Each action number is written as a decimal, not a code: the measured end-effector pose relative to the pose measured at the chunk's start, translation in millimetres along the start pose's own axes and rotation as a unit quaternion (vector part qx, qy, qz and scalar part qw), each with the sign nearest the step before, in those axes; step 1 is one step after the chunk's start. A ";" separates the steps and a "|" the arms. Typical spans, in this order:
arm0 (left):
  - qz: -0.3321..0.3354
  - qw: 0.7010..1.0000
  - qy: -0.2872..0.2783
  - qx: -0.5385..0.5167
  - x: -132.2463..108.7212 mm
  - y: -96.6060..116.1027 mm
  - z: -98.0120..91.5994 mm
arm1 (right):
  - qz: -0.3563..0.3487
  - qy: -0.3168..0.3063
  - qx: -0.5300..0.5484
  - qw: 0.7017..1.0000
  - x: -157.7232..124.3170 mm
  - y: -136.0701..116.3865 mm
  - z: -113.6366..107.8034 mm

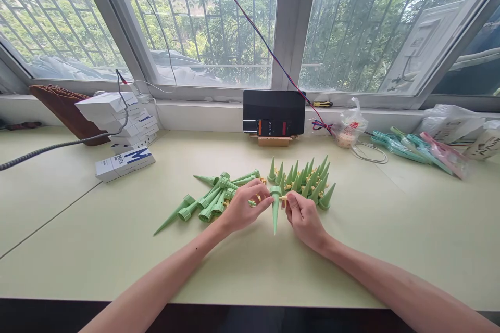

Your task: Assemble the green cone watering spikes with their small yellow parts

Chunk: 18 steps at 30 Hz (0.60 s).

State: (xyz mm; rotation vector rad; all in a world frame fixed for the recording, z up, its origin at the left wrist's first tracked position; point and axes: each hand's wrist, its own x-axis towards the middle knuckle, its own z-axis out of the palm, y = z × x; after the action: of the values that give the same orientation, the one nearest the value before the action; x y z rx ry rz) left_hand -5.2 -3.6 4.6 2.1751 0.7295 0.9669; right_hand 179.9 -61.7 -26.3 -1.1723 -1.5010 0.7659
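Observation:
Between my hands a green plastic plant watering spike (275, 210) hangs point down, its wide collar at the top. My left hand (247, 203) pinches the collar from the left. In my right hand (305, 216) is a small yellow valve piece (284, 199), its end against the spike's side just below the collar; whether it is seated inside I cannot tell. Left of my left hand lies a loose pile of green spikes (211, 195) on their sides. Beyond my right hand several spikes (308, 179) stand points up in rows, with yellow pieces at their bases.
The pale green table (187, 270) runs up to the windowsill. At the back a phone (273, 128) leans on a black tablet (273, 101). White boxes (125, 164) are at the left, with a dark cable nearby. A bagged cup (349, 127) and packaged coloured items (417, 148) lie right.

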 end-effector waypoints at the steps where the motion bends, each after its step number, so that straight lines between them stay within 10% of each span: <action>1: 0.001 1.000 0.000 0.000 0.0 -0.2 0.1 | 0.001 0.000 0.001 1.000 0.0 0.1 0.0; 18: 0.003 1.000 0.018 0.007 1.7 0.5 0.4 | -0.004 -0.003 0.023 1.000 -1.6 1.2 0.1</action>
State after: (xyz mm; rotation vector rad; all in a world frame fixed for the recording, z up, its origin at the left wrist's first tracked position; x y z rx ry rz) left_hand -3.8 -2.8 5.6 2.1777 0.7480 1.0095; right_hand 180.1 -62.8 -28.0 -1.1303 -1.4852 0.7956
